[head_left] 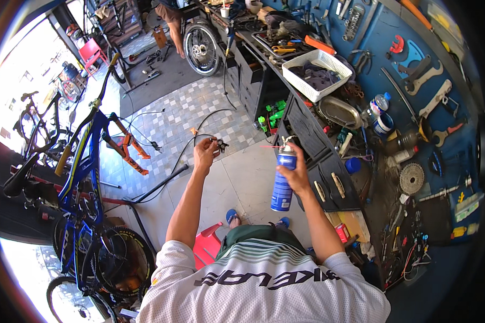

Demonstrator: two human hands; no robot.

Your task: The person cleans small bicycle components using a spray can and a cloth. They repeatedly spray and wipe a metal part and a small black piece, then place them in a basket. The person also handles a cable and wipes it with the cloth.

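My right hand (297, 173) is wrapped round a blue spray can (282, 189), held upright, with its fingers up near the white nozzle. A thin red straw (269, 146) sticks out of the nozzle toward the left. My left hand (203, 155) pinches a small dark metal part (221, 145) between its fingertips; its exact kind is too small to make out. The straw's tip points toward this part, with a gap between them. Whether any spray is coming out cannot be seen.
At left stands a blue bike frame (89, 141) with an orange fork (128, 149). A black hose (193, 156) crosses the floor behind my left hand. The cluttered workbench at right holds a white basket (302, 65). A red stool (206, 245) is beside me. Another person (172, 21) is at the back.
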